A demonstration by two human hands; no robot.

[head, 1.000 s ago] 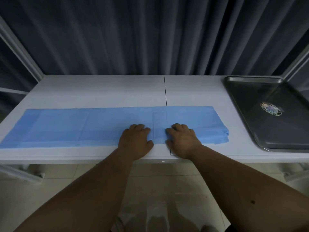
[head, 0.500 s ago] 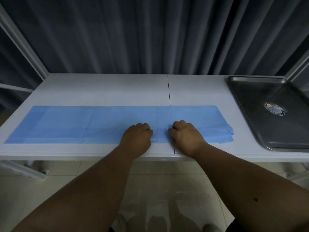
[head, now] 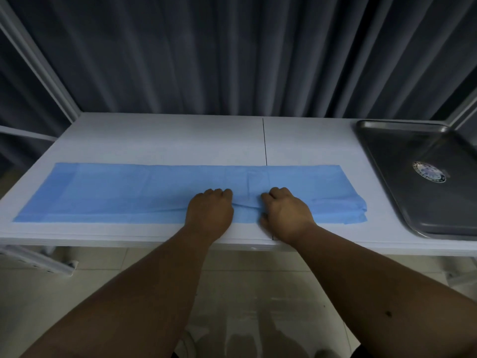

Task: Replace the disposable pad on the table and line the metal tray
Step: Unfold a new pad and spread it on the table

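A long blue disposable pad (head: pixel 124 192), folded into a strip, lies across the white table (head: pixel 165 140) near its front edge. My left hand (head: pixel 209 210) and my right hand (head: pixel 285 211) sit side by side on the pad's middle, fingers curled under and pinching the top layer, which wrinkles between them. A metal tray (head: pixel 402 197) with a round sticker lies unlined at the table's right end, well right of my right hand.
A dark pleated curtain (head: pixel 232 52) hangs right behind the table. White frame bars (head: pixel 38 63) rise at the back left and back right corners. A thin seam (head: pixel 264 140) splits the tabletop down the middle. Tiled floor shows below the front edge.
Both hands went from lying flat on the pad to curling their fingers into it, and the sheet has puckered between them. The view shifted slightly.
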